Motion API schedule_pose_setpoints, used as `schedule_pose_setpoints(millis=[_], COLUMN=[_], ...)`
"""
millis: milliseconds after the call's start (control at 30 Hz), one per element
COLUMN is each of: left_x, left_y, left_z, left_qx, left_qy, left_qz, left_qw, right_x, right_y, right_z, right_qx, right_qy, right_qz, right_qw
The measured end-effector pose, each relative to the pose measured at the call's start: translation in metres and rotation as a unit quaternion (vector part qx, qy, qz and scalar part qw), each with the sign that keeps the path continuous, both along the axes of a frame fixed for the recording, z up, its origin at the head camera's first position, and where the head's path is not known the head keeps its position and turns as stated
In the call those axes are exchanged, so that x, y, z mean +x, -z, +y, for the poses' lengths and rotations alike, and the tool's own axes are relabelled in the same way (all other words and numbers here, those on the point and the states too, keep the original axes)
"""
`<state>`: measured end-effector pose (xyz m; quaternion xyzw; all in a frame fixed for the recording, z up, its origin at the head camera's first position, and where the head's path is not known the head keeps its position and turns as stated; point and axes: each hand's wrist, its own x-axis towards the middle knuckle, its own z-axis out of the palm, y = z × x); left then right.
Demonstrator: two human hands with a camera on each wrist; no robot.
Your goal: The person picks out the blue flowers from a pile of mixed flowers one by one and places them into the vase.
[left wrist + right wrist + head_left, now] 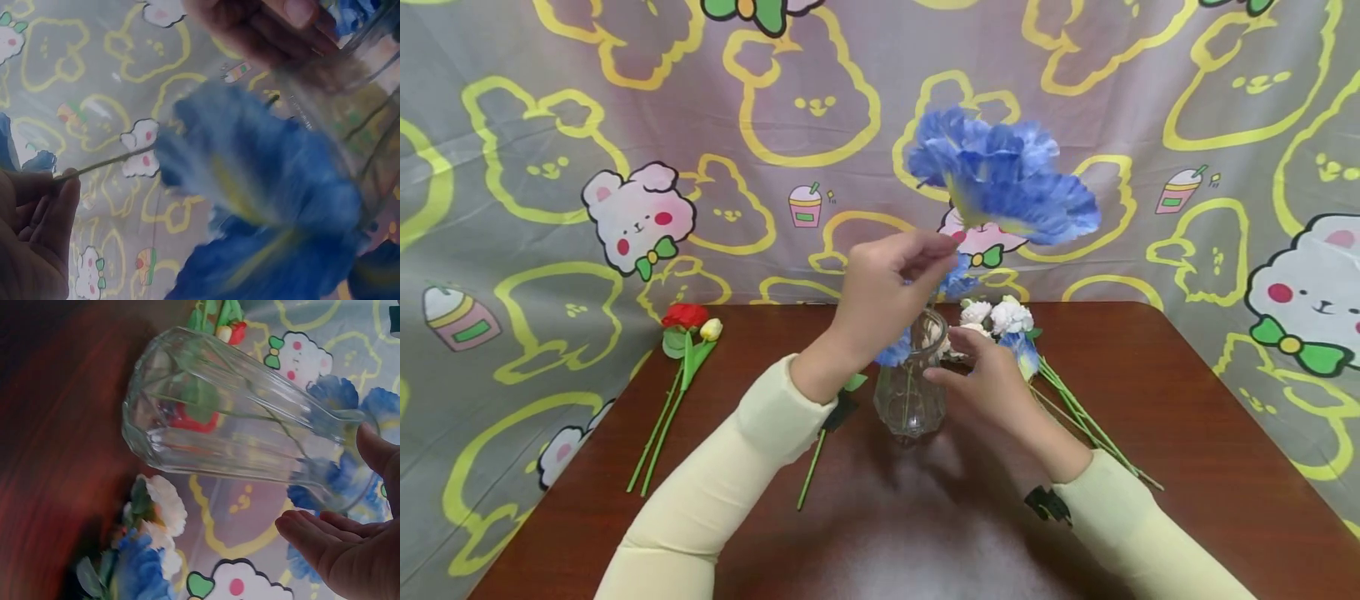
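My left hand (887,292) pinches the thin stem of a blue flower (1000,179) between thumb and fingertips, with the bloom high above the glass vase (910,400). In the left wrist view the stem (112,164) runs from the fingers toward the vase, partly hidden behind another blue bloom (262,200). The vase stands upright and has several blue flowers (331,403) at its mouth, their stems showing through the glass. My right hand (992,383) is at the vase's neck, thumb and fingers spread apart, fingertips close to the rim (369,503).
Right of the vase lie white flowers (1011,315) and a blue one (1021,354) with long green stems. A red flower (685,315) and a pale yellow tulip (711,330) lie at the left. Another green stem (811,471) lies left of the vase. A patterned cloth (820,100) hangs behind the table.
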<state>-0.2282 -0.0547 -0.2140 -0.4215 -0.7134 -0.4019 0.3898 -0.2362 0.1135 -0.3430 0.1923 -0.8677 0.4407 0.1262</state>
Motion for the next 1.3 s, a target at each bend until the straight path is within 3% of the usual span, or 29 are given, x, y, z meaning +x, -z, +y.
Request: schedule_pose_setpoints(millis=[100, 233, 467, 667, 900, 1133, 1300], left_x=[0.001, 0.003, -0.001, -0.007, -0.007, -0.010, -0.013], left_y=[0.007, 0.015, 0.028, 0.040, 0.051, 0.057, 0.058], left_z=[0.006, 0.015, 0.027, 0.030, 0.034, 0.040, 0.043], left_qx=[-0.031, -0.075, -0.131, -0.194, -0.257, -0.299, -0.328], left_qy=[-0.042, -0.097, -0.137, -0.212, -0.259, -0.303, -0.312], left_qz=[0.018, 0.049, 0.064, 0.078, 0.041, 0.012, -0.019], left_qw=[0.9985, 0.9913, 0.9798, 0.9546, 0.9303, 0.9048, 0.8915], right_x=[-0.002, -0.005, -0.007, -0.012, -0.014, -0.014, -0.014], right_y=[0.005, 0.014, 0.019, 0.024, 0.029, 0.030, 0.032], right_z=[-0.004, -0.008, -0.013, -0.016, -0.017, -0.017, -0.017], right_qx=[-0.009, -0.007, -0.016, -0.013, -0.040, -0.033, -0.033], right_qy=[-0.009, -0.021, -0.035, -0.017, -0.030, -0.025, -0.020], right_qz=[-0.007, 0.018, 0.011, 0.029, 0.059, 0.077, 0.075], right_qw=[1.000, 1.000, 0.999, 0.999, 0.997, 0.996, 0.996])
